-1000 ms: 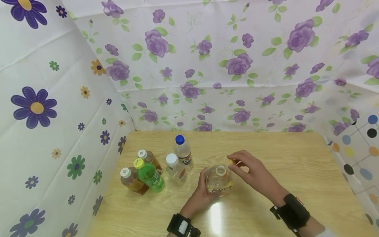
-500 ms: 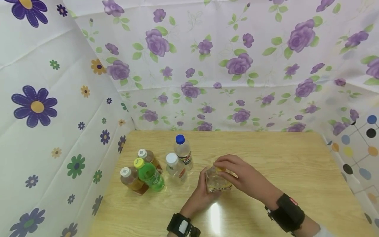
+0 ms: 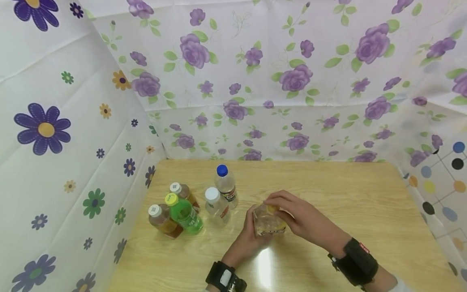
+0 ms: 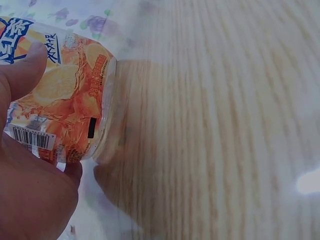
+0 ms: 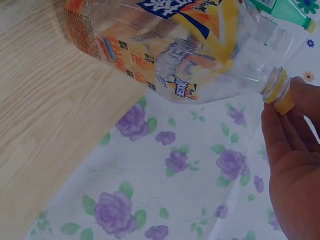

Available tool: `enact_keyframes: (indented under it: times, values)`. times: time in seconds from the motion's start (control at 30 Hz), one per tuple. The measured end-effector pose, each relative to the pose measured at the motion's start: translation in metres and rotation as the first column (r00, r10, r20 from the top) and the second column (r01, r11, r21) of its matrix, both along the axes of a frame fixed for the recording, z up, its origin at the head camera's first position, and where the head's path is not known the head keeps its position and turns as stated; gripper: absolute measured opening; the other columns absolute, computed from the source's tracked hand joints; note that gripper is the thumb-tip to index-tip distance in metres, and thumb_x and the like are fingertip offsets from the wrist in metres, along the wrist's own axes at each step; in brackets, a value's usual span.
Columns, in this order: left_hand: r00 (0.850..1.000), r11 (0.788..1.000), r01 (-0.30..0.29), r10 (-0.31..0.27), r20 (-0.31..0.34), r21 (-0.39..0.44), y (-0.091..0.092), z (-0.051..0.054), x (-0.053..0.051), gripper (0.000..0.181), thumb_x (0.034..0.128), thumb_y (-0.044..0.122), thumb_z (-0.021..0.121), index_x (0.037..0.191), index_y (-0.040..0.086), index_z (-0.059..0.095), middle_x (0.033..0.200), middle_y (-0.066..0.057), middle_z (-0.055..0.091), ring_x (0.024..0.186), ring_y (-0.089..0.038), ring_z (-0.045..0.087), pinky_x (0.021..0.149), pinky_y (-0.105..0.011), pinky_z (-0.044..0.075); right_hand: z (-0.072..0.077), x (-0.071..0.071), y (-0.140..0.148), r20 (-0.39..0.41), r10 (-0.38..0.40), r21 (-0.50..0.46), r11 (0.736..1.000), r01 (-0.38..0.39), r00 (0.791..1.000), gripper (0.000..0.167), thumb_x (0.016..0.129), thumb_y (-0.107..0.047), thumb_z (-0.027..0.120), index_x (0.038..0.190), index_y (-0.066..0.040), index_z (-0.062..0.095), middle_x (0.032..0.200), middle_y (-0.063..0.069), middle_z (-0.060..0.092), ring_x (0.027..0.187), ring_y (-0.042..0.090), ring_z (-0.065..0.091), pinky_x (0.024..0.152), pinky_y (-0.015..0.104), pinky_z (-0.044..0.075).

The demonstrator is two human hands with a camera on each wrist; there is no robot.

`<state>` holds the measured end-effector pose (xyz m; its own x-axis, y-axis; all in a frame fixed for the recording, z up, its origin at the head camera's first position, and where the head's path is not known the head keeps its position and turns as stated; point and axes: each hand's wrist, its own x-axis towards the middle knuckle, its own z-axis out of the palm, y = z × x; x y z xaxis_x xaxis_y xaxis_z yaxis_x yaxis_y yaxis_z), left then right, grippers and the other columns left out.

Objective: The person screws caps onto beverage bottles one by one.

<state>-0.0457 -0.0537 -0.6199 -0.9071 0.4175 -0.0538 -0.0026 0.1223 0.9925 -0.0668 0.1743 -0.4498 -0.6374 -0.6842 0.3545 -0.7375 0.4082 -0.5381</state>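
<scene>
A large clear plastic bottle (image 3: 269, 224) with an orange-and-yellow label stands on the wooden table. My left hand (image 3: 251, 237) grips its lower side, thumb across the label (image 4: 65, 85) in the left wrist view. At the bottle's mouth, my right hand (image 3: 297, 215) pinches a yellow cap (image 5: 285, 102) between thumb and fingers. In the right wrist view the cap sits at the threaded neck (image 5: 275, 86), slightly tilted; whether it is threaded on I cannot tell. The bottle looks empty.
To the left stand a white-capped clear bottle (image 3: 218, 209), a blue-capped bottle (image 3: 227, 186), a green bottle (image 3: 187, 217) and two brown-drink bottles (image 3: 166, 223). Flowered cloth (image 3: 270, 134) walls off the table's (image 3: 346, 194) back and sides.
My right hand has moved left with the yellow cap, from beside the bottle's open mouth onto it. My left hand keeps its grip on the bottle.
</scene>
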Motion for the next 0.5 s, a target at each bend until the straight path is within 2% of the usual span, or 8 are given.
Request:
enact_keyframes:
  times: [0.2,0.37,0.5]
  values:
    - [1.0,1.0,0.003,-0.003,0.011,-0.005,0.0007,-0.0018,-0.0025,0.103,0.0951,0.033,0.082,0.167,0.036,0.007,0.161,-0.002,0.033,0.145,-0.026,0.042,0.114,-0.053,0.036,0.0006,0.0023,-0.0004,0.052,-0.021,-0.006,1.0,0.022,0.998,0.066,0.1,0.002,0.072,0.158,-0.017,0.047,0.136,0.0,0.063,0.116,0.011,0.063,0.087,0.035,0.058]
    - [1.0,1.0,0.011,-0.011,0.015,0.014,0.0012,-0.0004,-0.0029,0.103,0.0954,0.031,0.081,0.167,0.035,0.008,0.161,-0.001,0.032,0.145,-0.026,0.041,0.114,-0.054,0.036,0.0014,0.0041,-0.0004,0.086,-0.044,-0.016,0.999,0.045,0.995,0.063,0.101,-0.001,0.072,0.157,-0.02,0.049,0.137,-0.002,0.062,0.115,0.01,0.063,0.086,0.037,0.058]
    - [0.999,1.0,0.016,-0.017,0.03,0.023,0.0006,0.001,-0.002,0.105,0.096,0.031,0.081,0.168,0.034,0.005,0.161,-0.001,0.03,0.147,-0.027,0.039,0.116,-0.053,0.034,0.0027,0.0048,-0.0007,0.07,-0.046,-0.026,0.999,0.048,0.996,0.062,0.099,0.001,0.074,0.153,-0.019,0.053,0.13,-0.003,0.065,0.111,0.011,0.064,0.081,0.037,0.058]
